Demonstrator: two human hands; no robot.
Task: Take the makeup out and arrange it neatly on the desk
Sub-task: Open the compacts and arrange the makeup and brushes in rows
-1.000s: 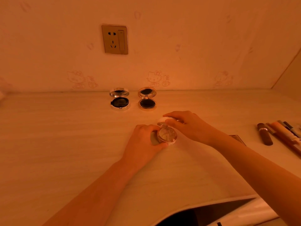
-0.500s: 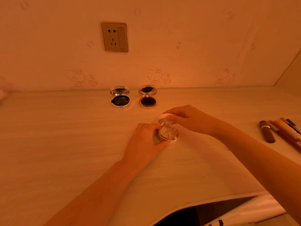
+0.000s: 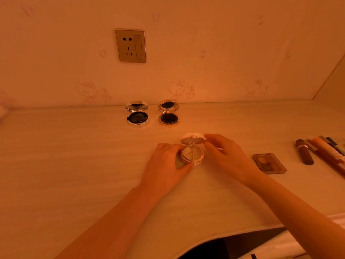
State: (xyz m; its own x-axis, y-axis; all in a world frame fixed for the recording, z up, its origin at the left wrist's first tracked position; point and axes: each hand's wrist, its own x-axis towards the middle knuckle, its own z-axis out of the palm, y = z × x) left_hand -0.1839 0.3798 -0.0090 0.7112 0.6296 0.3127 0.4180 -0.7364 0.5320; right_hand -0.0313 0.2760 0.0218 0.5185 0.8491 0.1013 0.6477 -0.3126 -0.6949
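While the left hand (image 3: 166, 161) grips the round compact (image 3: 192, 156) on the desk (image 3: 74, 165), the right hand (image 3: 225, 156) pinches its raised lid (image 3: 192, 140); a silver compact (image 3: 137, 117) and gold compact (image 3: 169, 117) sit open by the wall (image 3: 224, 53)

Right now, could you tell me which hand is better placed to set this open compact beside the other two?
Probably left: the left hand grips the compact by its base, while the right hand only pinches its lid.

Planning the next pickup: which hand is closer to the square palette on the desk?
Right. The right hand pinches the lid of the open compact, just left of the square palette; the left hand grips the compact's other side, farther away.
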